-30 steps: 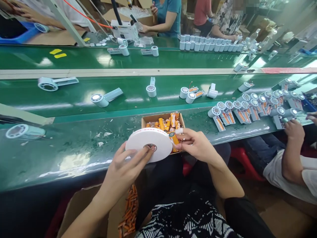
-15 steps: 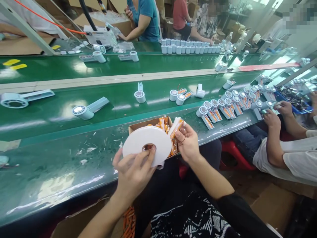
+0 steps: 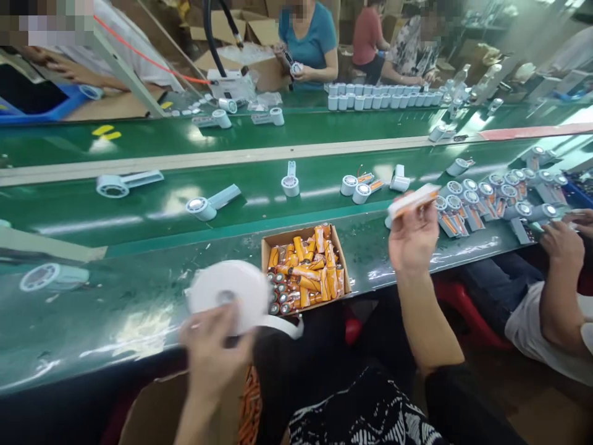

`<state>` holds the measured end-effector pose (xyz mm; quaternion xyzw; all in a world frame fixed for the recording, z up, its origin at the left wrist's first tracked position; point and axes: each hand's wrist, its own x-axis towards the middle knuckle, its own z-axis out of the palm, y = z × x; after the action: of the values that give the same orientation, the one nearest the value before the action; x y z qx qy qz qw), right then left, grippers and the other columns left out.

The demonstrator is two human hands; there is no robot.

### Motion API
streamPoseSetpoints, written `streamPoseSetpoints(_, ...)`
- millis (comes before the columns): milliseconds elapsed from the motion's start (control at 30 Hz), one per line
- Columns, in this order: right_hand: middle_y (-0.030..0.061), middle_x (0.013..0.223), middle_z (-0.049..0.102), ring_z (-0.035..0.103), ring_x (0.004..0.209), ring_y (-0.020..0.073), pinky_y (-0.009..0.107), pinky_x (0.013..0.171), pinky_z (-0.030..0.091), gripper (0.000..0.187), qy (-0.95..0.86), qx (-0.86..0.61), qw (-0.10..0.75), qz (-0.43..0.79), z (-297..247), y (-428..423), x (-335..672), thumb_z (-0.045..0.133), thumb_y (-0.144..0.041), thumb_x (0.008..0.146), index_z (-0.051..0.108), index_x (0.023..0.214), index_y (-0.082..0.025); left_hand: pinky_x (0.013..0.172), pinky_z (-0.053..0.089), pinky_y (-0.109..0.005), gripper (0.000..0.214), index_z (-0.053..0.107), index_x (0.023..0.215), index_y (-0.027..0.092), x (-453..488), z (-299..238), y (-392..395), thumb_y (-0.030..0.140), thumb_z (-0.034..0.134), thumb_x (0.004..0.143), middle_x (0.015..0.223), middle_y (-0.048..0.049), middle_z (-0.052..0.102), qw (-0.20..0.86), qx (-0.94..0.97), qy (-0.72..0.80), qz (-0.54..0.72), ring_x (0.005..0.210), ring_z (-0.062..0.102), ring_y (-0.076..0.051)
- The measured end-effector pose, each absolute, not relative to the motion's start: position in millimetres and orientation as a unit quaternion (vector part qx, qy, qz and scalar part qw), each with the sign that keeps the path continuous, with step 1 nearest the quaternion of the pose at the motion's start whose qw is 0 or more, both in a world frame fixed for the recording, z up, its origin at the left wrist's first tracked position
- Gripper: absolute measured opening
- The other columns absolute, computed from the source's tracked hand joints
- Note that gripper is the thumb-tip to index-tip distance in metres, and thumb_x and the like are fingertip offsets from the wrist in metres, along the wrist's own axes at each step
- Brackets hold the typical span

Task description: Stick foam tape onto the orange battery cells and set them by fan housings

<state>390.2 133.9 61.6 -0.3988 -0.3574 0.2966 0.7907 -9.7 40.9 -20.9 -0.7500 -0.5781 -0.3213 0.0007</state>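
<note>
Left hand (image 3: 210,352) clasps a round white tape roll (image 3: 227,290) at the green bench (image 3: 115,309)'s near edge; right hand (image 3: 412,238), raised over bare benchtop, pinches a white-taped orange cell (image 3: 414,201).

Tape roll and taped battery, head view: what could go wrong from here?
1. The tape roll in the left hand trails a loose tail by the cardboard box; it may stick to the spare batteries inside.
2. The right hand pinches the battery high near the fan units; a slip could drop it onto them.

Factory assembly line: green conveyor belt (image 3: 278,204), seated workers (image 3: 309,43), rows of fan parts (image 3: 380,99).
</note>
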Motion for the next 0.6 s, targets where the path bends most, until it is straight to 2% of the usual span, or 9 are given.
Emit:
streamPoseSetpoints(33,0.0031,0.127,0.075,0.073,0.119,0.0231,0.04,0.103,0.064,0.069,-0.367,-0.422,0.772,0.301,43,126,400,0.094,-0.044,0.077,0.067,0.139,-0.033,0.112,0.041,-0.064,0.054,0.072,0.136,0.026,-34,-33,47,0.05,0.067,0.088,0.111,-0.0143,0.074,-0.002,-0.71,-0.637,-0.3,0.108,0.065,-0.038)
streamPoseSetpoints(100,0.0059,0.115,0.078,0.077,0.106,0.0248,0.042,0.095,0.068,0.069,-0.393,-0.484,0.723,0.297,1,105,414,0.094,-0.042,0.078,0.068,0.139,-0.027,0.117,0.038,-0.068,0.067,0.065,0.147,0.035,-66,-47,57,0.06,0.06,0.085,0.128,-0.0117,0.072,-0.031,-0.674,-0.684,-0.279,0.122,0.064,-0.045)
streamPoseSetpoints(200,0.0079,0.103,0.08,0.078,0.091,0.0243,0.04,0.087,0.069,0.049,-0.451,-0.558,0.651,0.248,-50,80,429,0.088,-0.045,0.084,0.076,0.126,-0.022,0.127,0.03,-0.067,0.076,0.043,0.158,0.058,-58,-34,70,0.062,0.058,0.083,0.155,0.0078,0.058,-0.031,-0.678,-0.666,-0.311,0.142,0.053,-0.046)
streamPoseSetpoints(233,0.0079,0.101,0.08,0.078,0.089,0.0238,0.039,0.086,0.069,0.044,-0.467,-0.566,0.637,0.237,-61,76,432,0.086,-0.045,0.086,0.077,0.122,-0.022,0.128,0.03,-0.066,0.077,0.038,0.158,0.062,-42,-21,77,0.06,0.058,0.084,0.157,0.0118,0.056,-0.02,-0.694,-0.641,-0.326,0.144,0.052,-0.045)
streamPoseSetpoints(267,0.0077,0.1,0.079,0.078,0.087,0.0233,0.038,0.084,0.069,0.042,-0.479,-0.564,0.629,0.239,-68,75,435,0.084,-0.046,0.087,0.077,0.122,-0.023,0.126,0.033,-0.066,0.076,0.036,0.159,0.063,-21,-6,88,0.057,0.058,0.086,0.155,0.0118,0.058,-0.013,-0.726,-0.6,-0.335,0.142,0.054,-0.043)
streamPoseSetpoints(367,0.0071,0.101,0.077,0.077,0.085,0.0216,0.036,0.081,0.068,0.047,-0.485,-0.531,0.632,0.29,-77,81,437,0.081,-0.048,0.09,0.073,0.129,-0.024,0.114,0.049,-0.059,0.06,0.05,0.154,0.053,74,39,146,0.046,0.059,0.094,0.132,0.0015,0.073,-0.023,-0.86,-0.406,-0.31,0.123,0.066,-0.036)
streamPoseSetpoints(467,0.0059,0.103,0.075,0.076,0.085,0.02,0.035,0.083,0.067,0.048,-0.479,-0.508,0.626,0.347,-83,86,439,0.08,-0.05,0.091,0.07,0.131,-0.025,0.106,0.053,-0.047,0.037,0.069,0.132,0.031,208,63,229,0.044,0.052,0.102,0.123,-0.0061,0.076,-0.06,-0.939,-0.266,-0.21,0.115,0.069,-0.03)
streamPoseSetpoints(533,0.004,0.098,0.074,0.075,0.083,0.0189,0.035,0.083,0.066,0.047,-0.474,-0.501,0.626,0.363,-86,86,440,0.077,-0.051,0.092,0.069,0.131,-0.025,0.112,0.05,-0.043,0.043,0.066,0.136,0.021,308,65,277,0.044,0.046,0.106,0.133,-0.0107,0.072,-0.079,-0.96,-0.244,-0.109,0.125,0.064,-0.029)
streamPoseSetpoints(600,0.0029,0.096,0.072,0.074,0.083,0.0185,0.035,0.082,0.066,0.045,-0.481,-0.505,0.624,0.353,-88,85,441,0.076,-0.049,0.094,0.068,0.132,-0.026,0.116,0.046,-0.043,0.051,0.057,0.149,0.017,399,60,309,0.045,0.042,0.109,0.143,-0.014,0.066,-0.073,-0.966,-0.239,-0.057,0.129,0.06,-0.029)
